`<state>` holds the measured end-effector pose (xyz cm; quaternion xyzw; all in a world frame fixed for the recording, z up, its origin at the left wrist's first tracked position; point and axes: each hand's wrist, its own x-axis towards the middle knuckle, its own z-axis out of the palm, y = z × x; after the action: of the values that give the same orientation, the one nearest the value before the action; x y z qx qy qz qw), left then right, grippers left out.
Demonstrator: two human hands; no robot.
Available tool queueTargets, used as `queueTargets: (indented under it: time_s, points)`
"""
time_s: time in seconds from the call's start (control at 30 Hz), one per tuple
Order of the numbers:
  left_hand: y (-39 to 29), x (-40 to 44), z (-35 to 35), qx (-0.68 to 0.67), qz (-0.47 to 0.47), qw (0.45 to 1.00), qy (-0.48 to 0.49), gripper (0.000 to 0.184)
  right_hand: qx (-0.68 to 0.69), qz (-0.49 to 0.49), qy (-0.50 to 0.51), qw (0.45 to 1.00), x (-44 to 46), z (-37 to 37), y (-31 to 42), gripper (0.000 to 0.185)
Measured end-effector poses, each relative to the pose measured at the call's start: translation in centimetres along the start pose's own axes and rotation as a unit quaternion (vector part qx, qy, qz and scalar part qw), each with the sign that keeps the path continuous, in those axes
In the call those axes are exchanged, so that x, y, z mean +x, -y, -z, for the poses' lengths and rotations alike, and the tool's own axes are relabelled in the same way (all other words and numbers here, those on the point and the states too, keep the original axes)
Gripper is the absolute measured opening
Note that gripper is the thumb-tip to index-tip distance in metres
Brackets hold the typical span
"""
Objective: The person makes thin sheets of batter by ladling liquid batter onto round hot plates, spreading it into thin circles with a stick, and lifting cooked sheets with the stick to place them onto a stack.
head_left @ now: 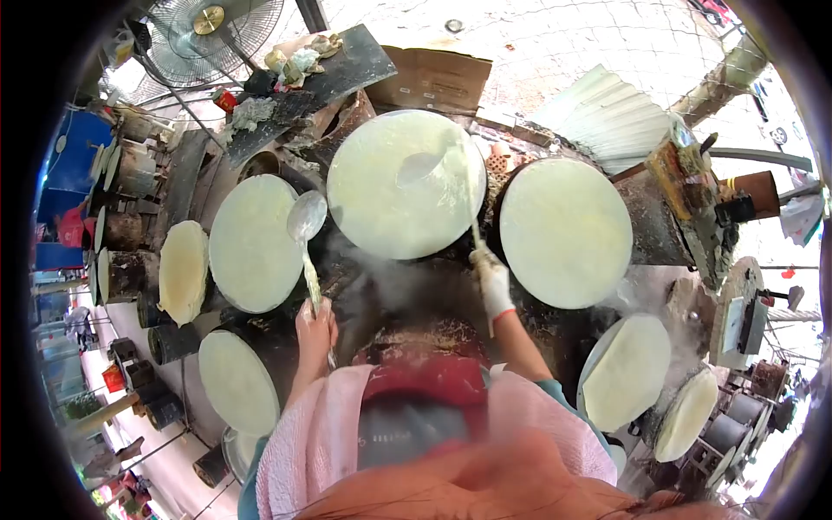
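My left hand [316, 331], bare, is closed around the handle of a large metal spoon [308, 215]. The spoon's bowl lies over the right edge of a round griddle covered with pale batter [251, 243]. A white glove covers my right hand [493, 286], whose fingers are wrapped round a long thin batter-coated stick [474, 199]. That stick reaches over the right side of the middle round griddle with pale batter [373, 186]. Its far end blends into the batter, so its shape is unclear. A darker grey patch [420, 170] shows on the middle round.
Another batter-covered round [568, 234] stands right of my gloved hand. More pale rounds [238, 381] [626, 373] flank my body. Steam rises between the griddles. A fan [208, 22], a cardboard piece [438, 80] and a corrugated sheet [598, 121] stand beyond.
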<state>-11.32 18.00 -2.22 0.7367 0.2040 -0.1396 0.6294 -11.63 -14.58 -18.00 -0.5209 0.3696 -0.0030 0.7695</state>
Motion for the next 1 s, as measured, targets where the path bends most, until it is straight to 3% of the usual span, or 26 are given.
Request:
queueTargets:
  time_s: [0.03, 0.1, 0.13, 0.23, 0.27, 0.4, 0.43, 0.5, 0.53, 0.7, 0.77, 0.87, 0.97, 1.0]
  points:
    - [0.0, 0.6, -0.2, -0.012, -0.008, 1.000, 0.017, 0.016, -0.034, -0.060, 0.019, 0.997, -1.7, -0.2, -0.2, 0.024]
    - [-0.7, 1.3, -0.9, -0.031, -0.007, 0.999, 0.038, 0.016, -0.027, -0.084, 0.078, 0.993, -2.9, -0.8, 0.2, 0.024]
    - [-1.0, 1.6, -1.1, -0.021, -0.016, 0.999, 0.045, 0.017, 0.058, 0.018, 0.065, 0.996, -2.4, -2.0, 0.2, 0.023]
    - [-0.9, 2.2, -1.2, -0.018, -0.037, 0.997, 0.064, 0.019, -0.013, -0.039, -0.014, 0.999, -2.4, 0.7, 2.3, 0.022]
    - [-0.8, 2.2, -1.3, -0.021, -0.038, 0.997, 0.066, 0.019, -0.036, 0.001, 0.024, 0.999, -2.1, 0.4, 2.0, 0.022]
    - [-0.6, 2.5, -2.3, -0.016, -0.043, 0.996, 0.071, 0.018, -0.083, -0.140, 0.095, 0.982, -3.6, -1.5, 2.3, 0.022]
    - [-0.6, 2.5, -2.7, -0.020, -0.041, 0.997, 0.069, 0.018, -0.100, -0.127, 0.110, 0.981, -2.9, -1.3, 2.0, 0.024]
    - [-0.6, 2.1, -3.2, -0.023, -0.034, 0.997, 0.063, 0.018, -0.095, 0.019, 0.115, 0.989, -0.2, -0.1, 1.5, 0.034]
    - [-0.5, 2.0, -3.3, -0.018, -0.027, 0.998, 0.061, 0.018, -0.113, -0.010, 0.078, 0.990, -1.8, -0.3, 5.4, 0.035]
    - [0.1, 1.8, -3.6, -0.012, -0.017, 0.999, 0.048, 0.019, -0.128, 0.003, 0.133, 0.983, 4.1, 1.3, -0.4, 0.030]
    - [0.0, 2.6, -3.6, -0.011, -0.013, 0.999, 0.045, 0.019, -0.182, -0.048, 0.137, 0.973, -0.3, -0.4, 5.4, 0.030]
    - [-1.1, 6.0, -3.4, 0.015, -0.028, 0.996, 0.088, 0.020, -0.157, 0.061, 0.118, 0.979, 3.3, 0.7, 3.8, 0.028]
    - [-2.6, 11.5, -4.3, 0.018, -0.070, 0.987, 0.141, 0.021, -0.223, -0.030, 0.139, 0.964, 1.8, 0.2, 4.0, 0.031]
    - [-3.2, 13.7, -5.0, 0.026, -0.076, 0.983, 0.164, 0.022, -0.171, -0.035, 0.159, 0.972, 2.2, 0.5, 2.0, 0.032]
